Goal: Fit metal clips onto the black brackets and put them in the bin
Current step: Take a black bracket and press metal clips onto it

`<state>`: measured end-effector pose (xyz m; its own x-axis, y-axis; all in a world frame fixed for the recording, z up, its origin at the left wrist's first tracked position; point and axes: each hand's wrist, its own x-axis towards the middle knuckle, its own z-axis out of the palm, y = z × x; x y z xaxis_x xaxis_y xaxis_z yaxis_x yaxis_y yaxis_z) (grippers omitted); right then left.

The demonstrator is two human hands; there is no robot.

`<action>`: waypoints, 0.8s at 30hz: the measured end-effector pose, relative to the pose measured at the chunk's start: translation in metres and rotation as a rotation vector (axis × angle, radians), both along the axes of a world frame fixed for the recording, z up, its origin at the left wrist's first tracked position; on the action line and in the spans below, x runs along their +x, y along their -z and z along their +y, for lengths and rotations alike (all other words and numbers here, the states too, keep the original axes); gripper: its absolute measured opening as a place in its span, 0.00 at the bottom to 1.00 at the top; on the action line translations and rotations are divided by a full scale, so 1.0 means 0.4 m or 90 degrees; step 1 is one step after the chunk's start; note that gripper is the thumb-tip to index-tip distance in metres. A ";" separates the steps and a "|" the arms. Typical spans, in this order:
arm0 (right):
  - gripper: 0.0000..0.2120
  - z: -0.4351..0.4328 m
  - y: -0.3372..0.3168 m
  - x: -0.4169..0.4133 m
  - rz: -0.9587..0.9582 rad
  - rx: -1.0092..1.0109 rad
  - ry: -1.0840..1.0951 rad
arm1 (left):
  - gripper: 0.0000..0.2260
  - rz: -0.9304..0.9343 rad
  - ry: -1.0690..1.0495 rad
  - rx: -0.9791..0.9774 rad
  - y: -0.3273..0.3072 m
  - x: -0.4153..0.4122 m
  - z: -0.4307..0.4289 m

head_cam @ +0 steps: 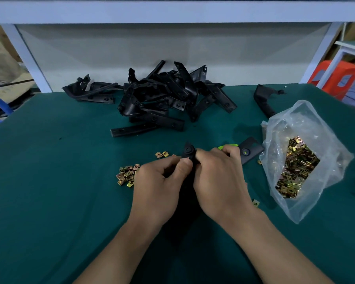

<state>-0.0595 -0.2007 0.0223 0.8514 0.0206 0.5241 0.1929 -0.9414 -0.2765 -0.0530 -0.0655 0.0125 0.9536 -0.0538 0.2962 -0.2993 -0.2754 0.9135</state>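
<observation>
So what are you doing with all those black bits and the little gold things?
A person grips one black plastic bracket with both the left hand and the right hand above the green table mat, apparently pressing a clip on; the fingers hide it. Loose brass-coloured metal clips lie beside the left hand, more fill the clear plastic bag on the right, and a pile of black brackets waits at the back.
</observation>
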 end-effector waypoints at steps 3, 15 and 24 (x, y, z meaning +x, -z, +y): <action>0.12 -0.006 0.009 0.003 0.021 0.017 -0.023 | 0.04 0.109 0.013 -0.113 -0.017 0.005 0.002; 0.16 -0.025 -0.014 0.004 -0.027 -0.021 -0.037 | 0.08 0.423 0.218 -0.323 -0.053 0.028 0.043; 0.16 -0.052 -0.008 0.001 0.051 0.104 -0.079 | 0.09 0.414 0.275 -0.233 -0.053 0.036 0.056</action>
<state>-0.0593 -0.2215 0.0253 0.8868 0.0475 0.4597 0.2751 -0.8535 -0.4425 -0.0386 -0.0431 0.0338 0.8575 -0.4587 -0.2328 0.3039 0.0865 0.9488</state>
